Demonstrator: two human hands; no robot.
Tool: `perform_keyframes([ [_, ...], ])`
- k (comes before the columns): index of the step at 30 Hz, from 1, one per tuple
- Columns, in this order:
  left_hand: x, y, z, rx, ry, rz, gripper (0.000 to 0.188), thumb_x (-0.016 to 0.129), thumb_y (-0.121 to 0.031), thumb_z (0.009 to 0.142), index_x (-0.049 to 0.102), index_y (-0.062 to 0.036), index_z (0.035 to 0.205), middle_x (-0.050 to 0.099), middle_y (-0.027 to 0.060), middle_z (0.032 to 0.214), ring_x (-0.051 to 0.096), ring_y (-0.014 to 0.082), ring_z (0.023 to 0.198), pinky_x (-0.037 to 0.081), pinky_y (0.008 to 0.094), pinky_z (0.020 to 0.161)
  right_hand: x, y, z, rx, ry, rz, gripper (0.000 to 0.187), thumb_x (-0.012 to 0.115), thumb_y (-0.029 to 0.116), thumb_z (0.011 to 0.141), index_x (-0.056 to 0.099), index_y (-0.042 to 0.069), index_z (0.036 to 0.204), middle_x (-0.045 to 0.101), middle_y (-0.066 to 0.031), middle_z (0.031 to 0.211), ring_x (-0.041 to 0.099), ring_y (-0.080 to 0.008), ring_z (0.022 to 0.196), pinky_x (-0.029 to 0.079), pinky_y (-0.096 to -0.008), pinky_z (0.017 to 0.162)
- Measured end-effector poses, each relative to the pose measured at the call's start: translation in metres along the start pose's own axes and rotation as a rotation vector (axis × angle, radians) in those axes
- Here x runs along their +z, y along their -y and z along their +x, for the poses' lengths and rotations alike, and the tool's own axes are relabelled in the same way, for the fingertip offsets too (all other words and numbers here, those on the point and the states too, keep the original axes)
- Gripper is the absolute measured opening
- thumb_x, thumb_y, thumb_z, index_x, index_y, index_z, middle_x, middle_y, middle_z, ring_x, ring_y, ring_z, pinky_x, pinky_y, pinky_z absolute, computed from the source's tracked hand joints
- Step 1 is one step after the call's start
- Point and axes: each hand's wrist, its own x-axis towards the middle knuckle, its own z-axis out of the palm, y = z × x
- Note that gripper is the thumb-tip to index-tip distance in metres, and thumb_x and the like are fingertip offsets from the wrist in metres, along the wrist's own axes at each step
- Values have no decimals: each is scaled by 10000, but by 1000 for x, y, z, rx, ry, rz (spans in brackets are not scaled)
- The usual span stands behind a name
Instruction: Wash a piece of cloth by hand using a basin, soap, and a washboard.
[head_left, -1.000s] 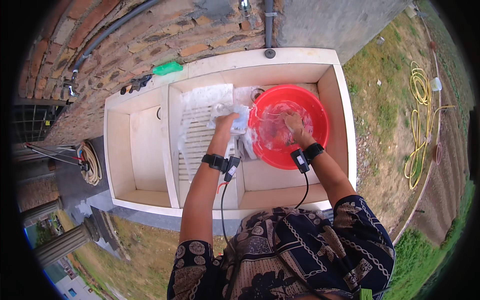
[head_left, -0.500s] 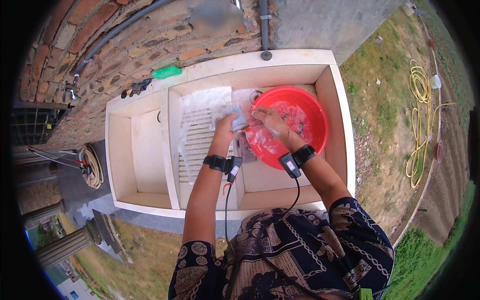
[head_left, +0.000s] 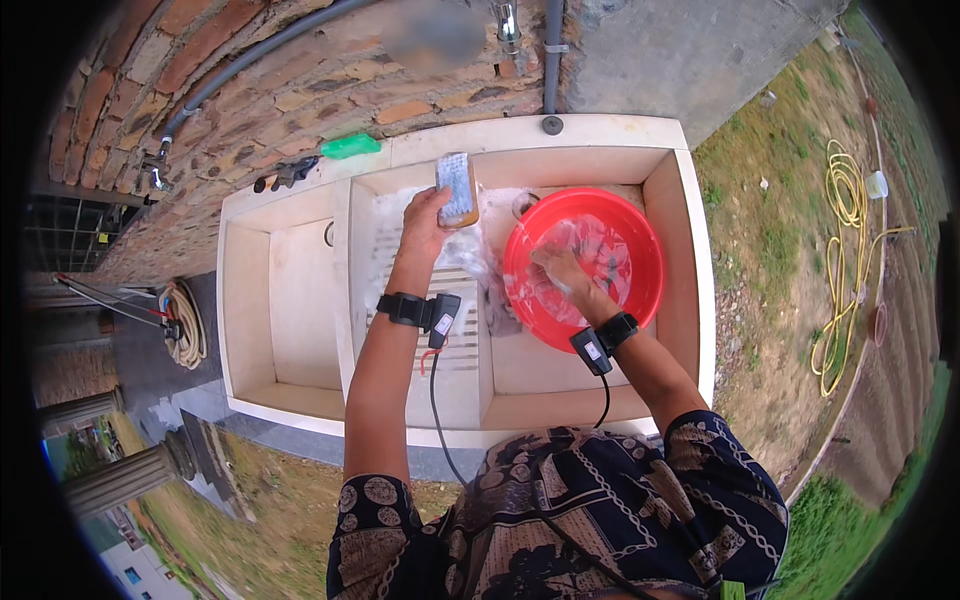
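Note:
My left hand [head_left: 426, 218] grips a scrubbing brush [head_left: 457, 190] with a wooden-looking back, its pale wet bristles facing up. It is raised over the ribbed washboard part [head_left: 450, 330] of a pale washing sink, where white, sudsy wet material [head_left: 395, 215] lies. My right hand [head_left: 565, 272] is inside a red plastic basin [head_left: 652, 250], over sudsy water [head_left: 605, 250]. Its fingers point away from me and look stretched out, with nothing visible in them; the tips are partly lost in the water. A greyish wet cloth [head_left: 500, 308] lies between washboard and basin.
A left sink compartment [head_left: 300, 300] adjoins the washboard. On the back ledge lie a green plastic item [head_left: 350, 146] and dark gloves [head_left: 290, 172]. Taps [head_left: 507, 25] and grey pipes run along the brick wall. A yellow hose [head_left: 845, 210] lies on the ground at right.
My left hand has lifted the brush away from me and turned it bristles up. My right hand has moved away from the brush, to the right and down into the basin.

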Motion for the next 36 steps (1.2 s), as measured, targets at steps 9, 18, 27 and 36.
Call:
perform_keyframes([
  [9, 60, -4, 108, 120, -15, -407, 332, 616, -58, 891, 491, 38, 1184, 543, 176, 1203, 544, 345, 1149, 455, 521, 995, -25, -44, 30, 81, 15, 30, 174, 565, 176, 915, 619, 31, 836, 620, -70, 706, 597, -180, 644, 472, -317, 576],
  [18, -14, -7, 57, 158, -141, 673, 256, 660, -171, 836, 610, 23, 996, 647, 103, 843, 666, 191, 738, 571, 302, 663, 67, -9, 11, -427, 4, -574, 433, 585, 230, 852, 455, -41, 1163, 558, -273, 1058, 596, -398, 955, 493, -442, 815],
  [27, -93, 105, -57, -89, -186, 343, 202, 620, -126, 827, 613, 16, 970, 636, 91, 799, 641, 168, 677, 556, 298, 582, 82, -32, 71, -14, -11, -758, 500, 622, 251, 785, 513, -87, 1137, 567, -320, 1099, 596, -431, 988, 502, -461, 844],
  [36, -20, 131, -117, 65, -102, 356, 371, 630, -383, 886, 600, -49, 1045, 608, 21, 893, 583, 117, 772, 463, 255, 649, 60, 31, -67, -232, 80, 90, 167, 566, 119, 850, 603, -12, 945, 630, -83, 731, 563, -155, 559, 453, -289, 503],
])
